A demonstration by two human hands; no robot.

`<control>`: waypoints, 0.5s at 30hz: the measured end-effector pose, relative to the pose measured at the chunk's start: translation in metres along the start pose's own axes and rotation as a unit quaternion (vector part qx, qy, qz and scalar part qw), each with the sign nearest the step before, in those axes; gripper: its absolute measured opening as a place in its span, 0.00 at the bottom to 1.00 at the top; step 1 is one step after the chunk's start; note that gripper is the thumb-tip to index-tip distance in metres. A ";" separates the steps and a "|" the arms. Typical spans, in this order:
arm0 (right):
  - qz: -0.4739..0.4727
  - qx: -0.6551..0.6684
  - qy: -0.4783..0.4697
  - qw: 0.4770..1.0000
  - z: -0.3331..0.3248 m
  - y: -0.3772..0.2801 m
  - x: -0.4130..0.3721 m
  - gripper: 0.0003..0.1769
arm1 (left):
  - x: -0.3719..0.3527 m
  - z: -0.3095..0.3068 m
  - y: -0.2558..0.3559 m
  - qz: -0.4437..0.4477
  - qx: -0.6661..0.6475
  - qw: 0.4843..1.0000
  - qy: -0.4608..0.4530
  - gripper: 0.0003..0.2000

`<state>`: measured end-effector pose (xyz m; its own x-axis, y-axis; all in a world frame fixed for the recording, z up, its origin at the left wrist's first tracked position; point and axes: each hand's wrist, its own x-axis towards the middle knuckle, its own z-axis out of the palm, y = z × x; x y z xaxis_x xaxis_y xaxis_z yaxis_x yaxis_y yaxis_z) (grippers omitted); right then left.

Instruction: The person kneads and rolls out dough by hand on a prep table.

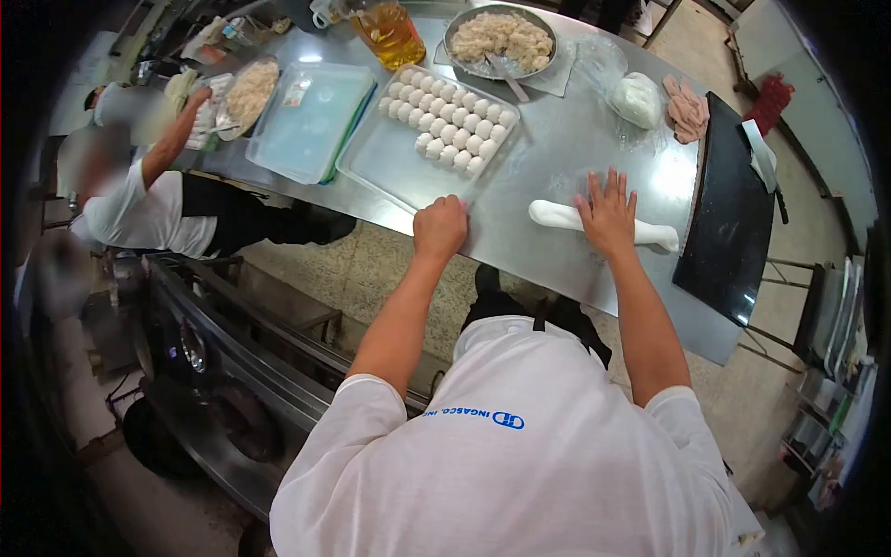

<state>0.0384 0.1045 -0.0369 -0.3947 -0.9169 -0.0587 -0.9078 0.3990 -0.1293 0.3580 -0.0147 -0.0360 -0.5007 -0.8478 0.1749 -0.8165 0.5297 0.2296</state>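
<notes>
My right hand [609, 218] lies flat with fingers spread across the middle of a white dough roll [557, 215], pressing it on the metal table. Both ends of the roll stick out past the hand. My left hand [440, 227] is closed in a fist at the table's near edge, beside the near corner of a tray [376, 172]. Whether anything is inside the fist is hidden. Rows of round white dough balls [450, 121] fill the far and right part of that tray.
A pan of crumbly pale filling [499, 42] and an oil jug [388, 35] stand behind the tray. Stacked lidded containers [311, 121] sit left, near a co-worker [153, 200]. At right are wrapped white dough [638, 100], a pink cloth [686, 109], a black board [729, 213] and a cleaver [759, 156].
</notes>
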 end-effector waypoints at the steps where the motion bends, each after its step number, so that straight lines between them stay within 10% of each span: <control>1: -0.008 -0.011 -0.007 1.000 -0.001 -0.002 -0.016 0.39 | 0.001 -0.001 0.006 -0.012 -0.009 1.000 -0.006 0.13; 9: 0.000 0.037 0.047 0.998 0.004 -0.018 -0.188 0.42 | 0.006 0.004 0.009 -0.077 -0.046 0.995 -0.049 0.14; 15: 0.013 -0.010 0.067 0.998 0.026 0.008 -0.104 0.39 | 0.036 -0.007 0.008 -0.073 -0.074 0.995 -0.009 0.11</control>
<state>0.0758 0.2027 -0.0579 -0.4324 -0.8989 0.0713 -0.8991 0.4239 -0.1090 0.3357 -0.0404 -0.0214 -0.3865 -0.9154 0.1122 -0.8305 0.3983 0.3893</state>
